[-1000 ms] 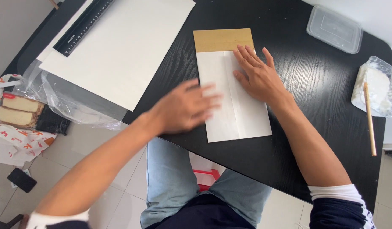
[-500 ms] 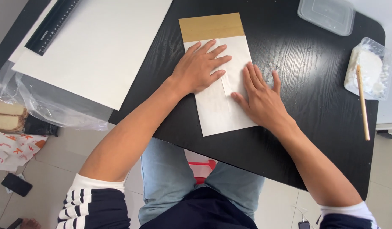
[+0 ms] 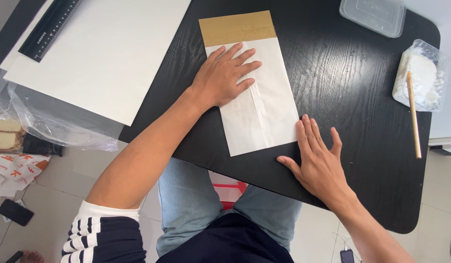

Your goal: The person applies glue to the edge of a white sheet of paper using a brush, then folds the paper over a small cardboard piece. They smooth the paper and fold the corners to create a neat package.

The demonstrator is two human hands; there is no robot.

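Both hands flat on a folded white paper piece on a black surface.

Left hand [image 3: 225, 73] open, palm down, pressing the upper part of the white folded paper [image 3: 264, 112], just below its brown cardboard strip [image 3: 237, 28]. Right hand [image 3: 319, 160] open, fingers spread, flat on the black surface [image 3: 342, 87], fingertips touching the paper's lower right corner. Large white sheet [image 3: 103, 53] with black ruler [image 3: 49, 28] lies to the left. Clear lidded container [image 3: 374, 15] and plastic tub with a wooden stick [image 3: 413, 114] sit far right.
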